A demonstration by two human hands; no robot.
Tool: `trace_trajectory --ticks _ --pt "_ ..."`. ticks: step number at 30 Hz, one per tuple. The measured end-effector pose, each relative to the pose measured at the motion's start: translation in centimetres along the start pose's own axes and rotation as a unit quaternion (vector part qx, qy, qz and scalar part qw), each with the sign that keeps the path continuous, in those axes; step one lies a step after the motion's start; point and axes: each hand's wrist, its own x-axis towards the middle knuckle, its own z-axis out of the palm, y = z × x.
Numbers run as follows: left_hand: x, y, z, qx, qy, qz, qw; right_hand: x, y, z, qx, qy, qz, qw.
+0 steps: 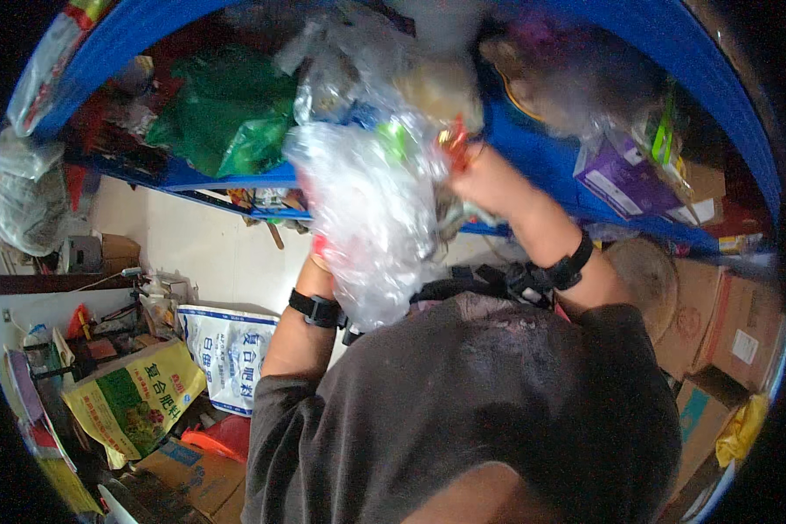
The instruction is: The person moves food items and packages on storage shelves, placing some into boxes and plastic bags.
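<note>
A large bundle of clear plastic bags (pixel 373 203) fills the space before my chest, with something green and something blue showing through near its top. My left hand (pixel 321 254) is mostly hidden behind the bundle's lower left side; only the part by the wrist shows, so its grip is unclear. At the bundle's upper right, my right hand (pixel 481 177) has its fingers closed on a red and gold shiny wrapper (pixel 455 145), which touches the plastic. Motion blurs the fingers.
A blue shelf (pixel 530 141) bears a green plastic bag (pixel 226 111) and a purple box (pixel 629 173). Fertilizer sacks, one yellow (pixel 137 399) and one white (pixel 229 357), stand low on the left. Cardboard boxes (pixel 740 321) are stacked at right beside a round tan object (pixel 638 281).
</note>
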Motion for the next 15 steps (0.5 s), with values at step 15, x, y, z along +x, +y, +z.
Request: trace_trajectory --ticks 15 --pt "2.7 -0.3 2.9 0.149 -0.022 0.028 0.988 -1.3 1.0 -2.8 -0.115 -0.055 -0.152 0.980"
